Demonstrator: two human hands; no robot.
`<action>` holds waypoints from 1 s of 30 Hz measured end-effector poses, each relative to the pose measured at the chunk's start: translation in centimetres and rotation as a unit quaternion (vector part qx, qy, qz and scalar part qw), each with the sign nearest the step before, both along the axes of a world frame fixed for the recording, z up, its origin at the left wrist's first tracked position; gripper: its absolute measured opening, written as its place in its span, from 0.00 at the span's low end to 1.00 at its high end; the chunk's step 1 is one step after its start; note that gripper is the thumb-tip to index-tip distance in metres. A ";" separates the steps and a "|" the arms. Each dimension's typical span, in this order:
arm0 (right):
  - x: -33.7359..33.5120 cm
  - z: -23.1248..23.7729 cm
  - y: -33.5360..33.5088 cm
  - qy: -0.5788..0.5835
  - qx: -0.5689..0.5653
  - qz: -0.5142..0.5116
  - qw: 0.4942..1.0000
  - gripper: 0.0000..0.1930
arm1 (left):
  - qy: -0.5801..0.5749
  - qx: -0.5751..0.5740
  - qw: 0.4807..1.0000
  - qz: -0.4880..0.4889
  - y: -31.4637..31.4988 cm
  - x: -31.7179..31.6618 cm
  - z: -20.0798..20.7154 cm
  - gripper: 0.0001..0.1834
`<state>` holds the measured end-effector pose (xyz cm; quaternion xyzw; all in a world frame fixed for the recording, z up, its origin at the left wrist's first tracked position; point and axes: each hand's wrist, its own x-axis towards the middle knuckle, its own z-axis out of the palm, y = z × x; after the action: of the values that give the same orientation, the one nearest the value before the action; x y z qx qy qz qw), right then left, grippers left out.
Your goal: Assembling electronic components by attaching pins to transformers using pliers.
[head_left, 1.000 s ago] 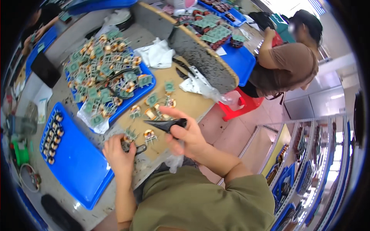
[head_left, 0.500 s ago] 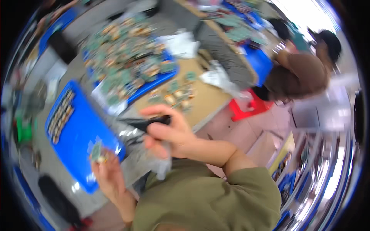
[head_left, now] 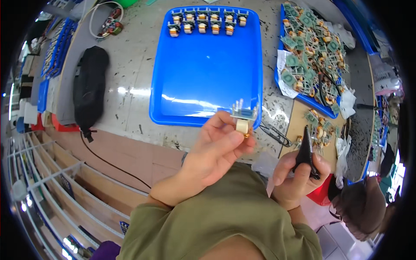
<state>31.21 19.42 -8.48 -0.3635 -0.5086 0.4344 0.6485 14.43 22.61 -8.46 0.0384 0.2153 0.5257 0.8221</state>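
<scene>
Between the thumb and fingers of my left hand [head_left: 212,149] is a small green circuit board [head_left: 244,114] with pins upward and a cream, copper-edged coil below. It is held over the near right corner of a shallow blue tray [head_left: 195,71]. Similar boards with coils [head_left: 202,27] stand in two rows at that tray's far end. My right hand [head_left: 299,180] grips a black tapered tool [head_left: 306,149], its narrow tip pointing away from me; its exact kind is unclear. The tool is beside several loose boards [head_left: 320,132] on a brown sheet [head_left: 299,113].
A second blue tray [head_left: 314,105], heaped with boards, stands at the right with a dark hand tool on top. Slim tweezers [head_left: 277,135] lie between the trays. At left are a long black bag [head_left: 90,82] and a wire rack [head_left: 65,186]. Another person's brown cap [head_left: 362,203] shows at lower right.
My view has turned left, bringing the rowed tray to the middle. My left hand still holds the board, now near the tray's corner; the right keeps the black tool.
</scene>
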 end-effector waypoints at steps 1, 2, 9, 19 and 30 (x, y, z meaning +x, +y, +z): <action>0.0 0.2 -0.2 -0.031 0.000 0.005 1.000 0.17 | -0.007 -0.004 1.000 -0.006 0.0 0.1 0.0 0.10; 0.2 0.3 -0.3 -0.059 0.001 0.011 0.998 0.19 | 0.018 0.008 1.000 0.006 0.2 0.3 0.1 0.11; 0.5 1.0 0.1 -0.201 0.119 0.037 0.972 0.26 | 0.028 0.088 0.996 0.009 0.4 1.2 -0.7 0.15; -1.6 1.5 1.0 -0.289 0.190 -0.024 0.938 0.25 | 0.108 0.149 0.982 0.052 -0.1 1.0 -0.2 0.19; -1.2 1.6 1.0 -0.302 0.209 -0.033 0.930 0.21 | 0.167 0.206 0.961 0.072 -0.2 1.6 -0.4 0.22</action>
<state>30.06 20.46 -6.92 -0.3504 -0.7474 0.1665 0.5394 16.00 22.38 -8.82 0.2788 0.2392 0.6025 0.7086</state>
